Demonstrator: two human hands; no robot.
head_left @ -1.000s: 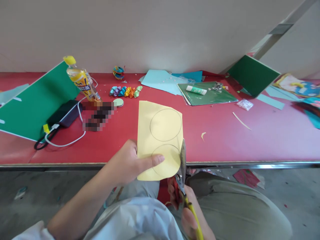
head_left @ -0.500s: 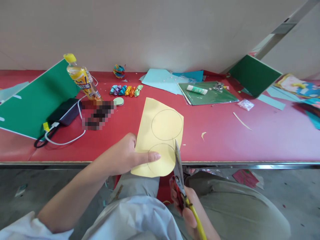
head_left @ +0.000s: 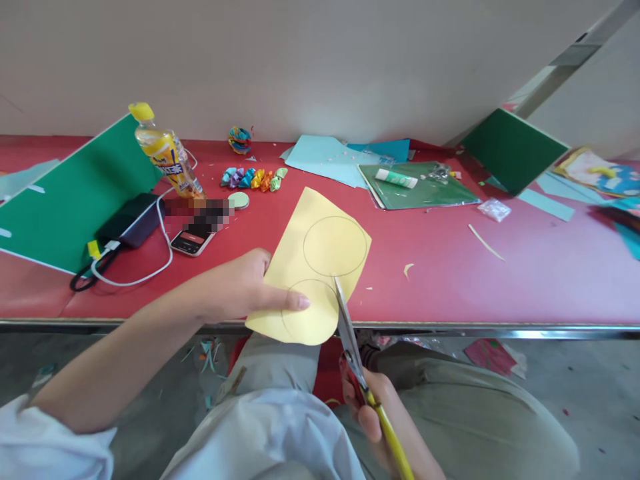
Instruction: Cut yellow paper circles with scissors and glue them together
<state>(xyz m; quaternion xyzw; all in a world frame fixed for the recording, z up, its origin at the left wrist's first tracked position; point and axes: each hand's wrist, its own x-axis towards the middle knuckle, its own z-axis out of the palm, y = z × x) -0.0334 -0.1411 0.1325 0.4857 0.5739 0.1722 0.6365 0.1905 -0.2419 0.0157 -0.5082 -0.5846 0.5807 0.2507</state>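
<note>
My left hand (head_left: pixel 255 290) pinches a sheet of yellow paper (head_left: pixel 295 243), thumb on top and the other fingers underneath. Two circles are drawn on the sheet in thin line, one above the other. The lower circle's right and bottom edge has been cut round. Low on the right, my right hand (head_left: pixel 367 400) grips scissors (head_left: pixel 351 340) with red and yellow handles. Their blades lie at the paper's right edge, with the tip between the two circles. The paper is held over the table's front edge, above my lap.
On the red table (head_left: pixel 430 293) stand a tilted drink bottle (head_left: pixel 167 157), a phone (head_left: pixel 193 241) and a black box with a white cable (head_left: pixel 133 220). Behind lie folded coloured papers (head_left: pixel 255 179), a glue stick (head_left: pixel 397 178) on a green folder (head_left: pixel 435 193), and paper scraps (head_left: pixel 409 270).
The yellow paper has turned clockwise and shifted slightly left with my left hand. The scissors' tip has moved left, further in between the circles.
</note>
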